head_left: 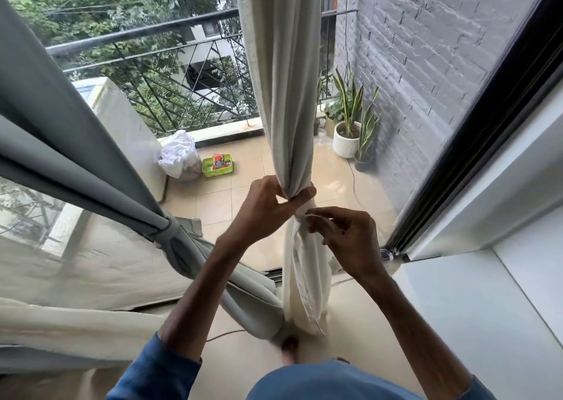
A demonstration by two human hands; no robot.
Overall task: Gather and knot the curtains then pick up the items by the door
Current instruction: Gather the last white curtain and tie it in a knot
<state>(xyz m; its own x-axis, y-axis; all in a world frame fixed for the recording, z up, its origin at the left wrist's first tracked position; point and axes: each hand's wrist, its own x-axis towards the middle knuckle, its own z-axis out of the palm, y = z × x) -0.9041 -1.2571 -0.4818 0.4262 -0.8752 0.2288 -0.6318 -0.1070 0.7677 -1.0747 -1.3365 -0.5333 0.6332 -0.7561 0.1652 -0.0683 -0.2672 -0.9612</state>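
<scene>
Curtain (280,79), cream, coarse weave, hangs mid-doorway beside the black door frame (487,125), bunched into a narrow column. Left hand (268,207) grips the pleated neck; right hand (347,235) pinches a loose hem just below. Smooth grey curtain (91,162) at left is knotted.

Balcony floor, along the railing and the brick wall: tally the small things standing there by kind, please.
Green basket: 1
White bag: 1
Snake plants: 2
Leafy plant: 1
Total: 5
</scene>
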